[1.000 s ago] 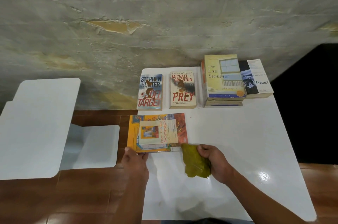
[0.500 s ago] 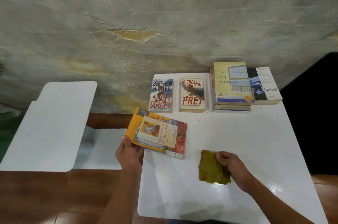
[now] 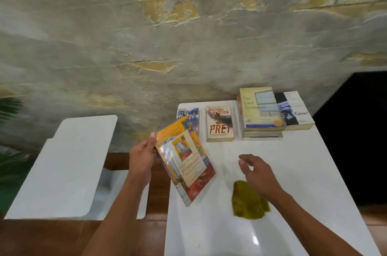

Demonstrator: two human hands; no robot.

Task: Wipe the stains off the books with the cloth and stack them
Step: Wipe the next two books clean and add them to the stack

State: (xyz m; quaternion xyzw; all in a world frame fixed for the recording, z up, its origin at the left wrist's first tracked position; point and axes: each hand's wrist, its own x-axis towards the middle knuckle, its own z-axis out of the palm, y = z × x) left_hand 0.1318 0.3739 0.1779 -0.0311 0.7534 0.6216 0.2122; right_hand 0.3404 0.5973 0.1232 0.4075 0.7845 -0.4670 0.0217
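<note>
Wall (image 3: 146,46): rough grey plaster with yellow patches, filling the upper half of the frame.
Counter (image 3: 293,172): white and glossy, lower right of the frame, its far edge against the wall.
White chair (image 3: 62,167): lower left of the frame, beside the counter, on a brown floor (image 3: 41,239).
Stack of books (image 3: 260,113): at the counter's far edge, right of centre; "The Last Summer" lies on top.
"Contact" book (image 3: 295,111): flat, touching the right side of the stack.
"Prey" book (image 3: 219,124): flat, just left of the stack, a dark stain across the upper part of its cover.
Stephen Hunter book (image 3: 188,114): flat at the counter's far left corner, its lower part hidden behind the raised book.
"Forward" book (image 3: 185,163): orange and red cover, lifted clear of the counter and tilted, centre of the frame above the counter's left edge.
Left hand (image 3: 142,157): its grip is closed on the "Forward" book's left edge, thumb on the cover.
Right hand (image 3: 258,174): fingers loosely spread, holding nothing, above the counter just over the cloth.
Cloth (image 3: 248,201): olive green, crumpled on the counter, lower centre-right, under the right wrist.
</note>
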